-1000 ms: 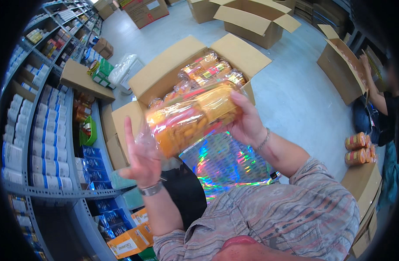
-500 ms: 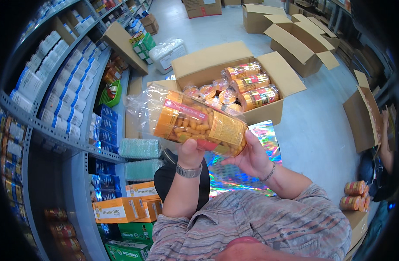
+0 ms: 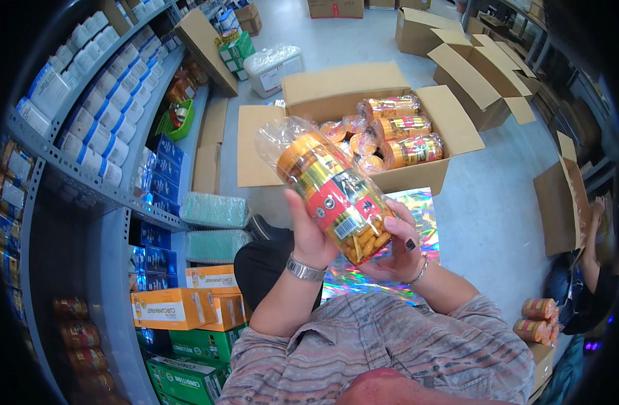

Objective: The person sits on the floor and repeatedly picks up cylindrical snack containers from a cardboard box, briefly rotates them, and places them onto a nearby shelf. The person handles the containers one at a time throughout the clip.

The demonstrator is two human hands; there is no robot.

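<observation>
Both my hands hold a clear plastic jar (image 3: 342,197) of orange-brown capsules, with an orange lid and a red, green and yellow label. It is tilted, its lid toward the upper left, and a loose clear bag gathers past the lid. My left hand (image 3: 313,233) wraps the jar's left side, a metal watch on the wrist. Around the lower end curls my right hand (image 3: 395,244), its thumb on the jar and a bracelet at the wrist. Beyond the jar, an open cardboard box (image 3: 410,181) contains several similar jars in clear wrap.
Shelves (image 3: 130,196) with white tubs and blue boxes line the left. Orange boxes (image 3: 171,308) are stacked on green boxes (image 3: 188,378). A shiny holographic sheet (image 3: 420,216) lies on the floor. Open cartons (image 3: 471,81) stand at the far right; another person's arm (image 3: 593,250) is beside a carton.
The jar has turned in my hands: a different label side faces up, and it tilts more steeply. My right thumb has come over its lower end.
</observation>
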